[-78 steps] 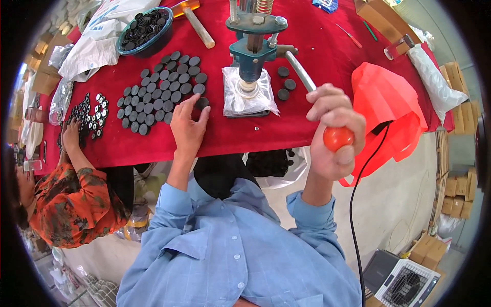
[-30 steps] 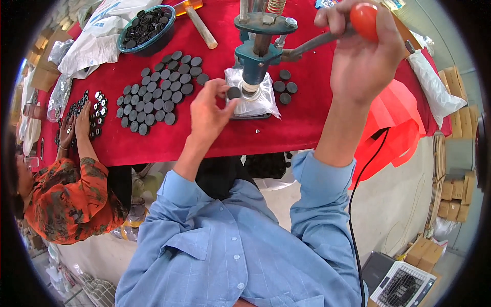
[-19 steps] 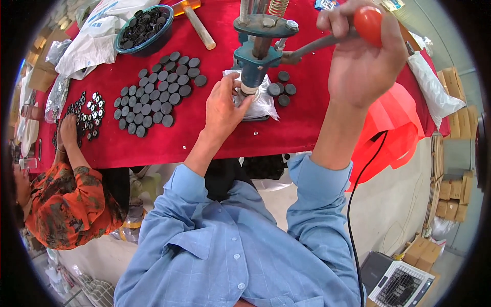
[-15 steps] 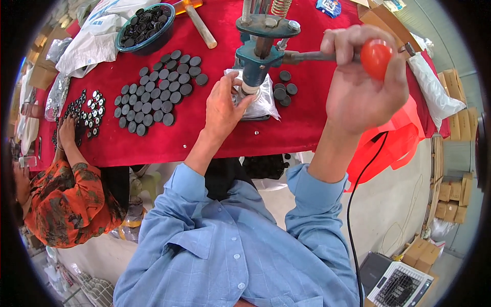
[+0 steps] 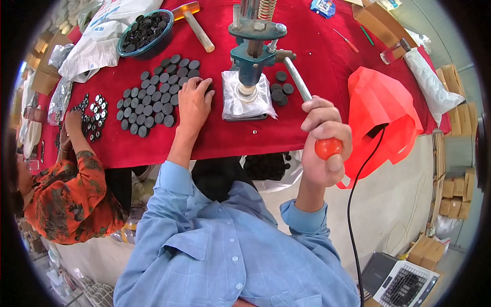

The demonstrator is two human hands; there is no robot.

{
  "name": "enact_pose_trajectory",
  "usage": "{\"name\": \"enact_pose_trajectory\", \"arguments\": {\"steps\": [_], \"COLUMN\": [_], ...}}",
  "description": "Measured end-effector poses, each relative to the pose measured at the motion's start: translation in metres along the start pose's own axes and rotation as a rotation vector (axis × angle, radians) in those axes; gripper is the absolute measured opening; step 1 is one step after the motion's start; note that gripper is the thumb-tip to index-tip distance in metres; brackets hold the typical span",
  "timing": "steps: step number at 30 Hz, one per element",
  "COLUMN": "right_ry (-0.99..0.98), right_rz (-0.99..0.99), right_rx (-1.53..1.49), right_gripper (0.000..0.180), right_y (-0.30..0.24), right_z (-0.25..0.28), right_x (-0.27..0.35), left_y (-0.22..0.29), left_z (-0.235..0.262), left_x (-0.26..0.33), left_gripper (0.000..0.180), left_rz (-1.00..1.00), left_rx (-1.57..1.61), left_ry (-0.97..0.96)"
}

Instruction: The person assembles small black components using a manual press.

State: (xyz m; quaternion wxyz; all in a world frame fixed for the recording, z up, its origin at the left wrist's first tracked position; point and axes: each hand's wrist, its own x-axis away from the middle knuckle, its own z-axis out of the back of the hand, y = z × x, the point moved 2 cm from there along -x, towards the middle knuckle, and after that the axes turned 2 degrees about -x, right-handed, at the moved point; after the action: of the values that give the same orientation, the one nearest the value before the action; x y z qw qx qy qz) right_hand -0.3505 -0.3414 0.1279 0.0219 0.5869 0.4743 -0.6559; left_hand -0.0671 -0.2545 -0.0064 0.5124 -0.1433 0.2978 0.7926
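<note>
My right hand (image 5: 323, 143) is wrapped round the red ball knob (image 5: 328, 149) of a metal lever (image 5: 297, 79). That lever joins a dark green hand press (image 5: 251, 66) standing on the table. Beneath the press head, a pale round piece (image 5: 247, 92) sits over a base covered in clear plastic (image 5: 232, 105). My left hand (image 5: 193, 108) is at the right edge of a group of flat black discs (image 5: 152, 97), fingers bent. A dark disc (image 5: 209, 93) shows between its thumb and fingers, partly hidden. Several more black discs (image 5: 281, 87) lie right of the press.
A bowl of black parts (image 5: 144, 48) and an orange-headed mallet (image 5: 198, 31) lie at the back left. Another person's hand (image 5: 73, 123) works among small black-and-white parts (image 5: 97, 107). A red bag (image 5: 381, 102), with a black cable across it, stands at the right.
My left hand has left the press and moved left to the black discs. My right hand has come down and toward me, swinging the lever down with it.
</note>
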Motion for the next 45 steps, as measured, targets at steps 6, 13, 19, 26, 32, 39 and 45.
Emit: {"name": "enact_pose_trajectory", "arguments": {"steps": [6, 13, 19, 26, 32, 39, 45], "right_ry": [-0.013, -0.034, 0.222, -0.016, -0.105, 0.031, -0.006], "right_rz": [0.054, -0.103, -0.139, -0.101, 0.106, 0.024, 0.079], "right_rx": [0.005, -0.203, -0.167, -0.258, -0.163, -0.01, -0.004], "right_gripper": [0.05, 0.054, 0.048, 0.052, 0.053, 0.049, 0.05], "right_y": [-0.003, 0.024, 0.006, 0.025, 0.009, 0.004, -0.001], "right_z": [-0.005, 0.002, -0.033, 0.003, -0.002, -0.002, -0.004], "right_x": [-0.055, -0.127, -0.125, -0.12, -0.047, 0.01, -0.027], "left_y": [0.008, 0.068, 0.083, 0.074, -0.009, -0.018, -0.021], "left_z": [0.006, 0.01, 0.002, 0.012, 0.038, 0.043, 0.031], "left_x": [0.001, 0.002, -0.013, -0.009, 0.026, 0.028, 0.025], "left_gripper": [0.042, 0.062, 0.071, 0.063, 0.034, 0.037, 0.028], "left_rz": [-0.028, 0.125, 0.027, 0.036, 0.113, 0.032, 0.028], "left_rx": [0.139, 0.511, 0.458, 0.446, -0.226, -0.178, -0.022], "left_ry": [0.081, 0.04, 0.065, 0.09, 0.058, 0.05, 0.131]}}
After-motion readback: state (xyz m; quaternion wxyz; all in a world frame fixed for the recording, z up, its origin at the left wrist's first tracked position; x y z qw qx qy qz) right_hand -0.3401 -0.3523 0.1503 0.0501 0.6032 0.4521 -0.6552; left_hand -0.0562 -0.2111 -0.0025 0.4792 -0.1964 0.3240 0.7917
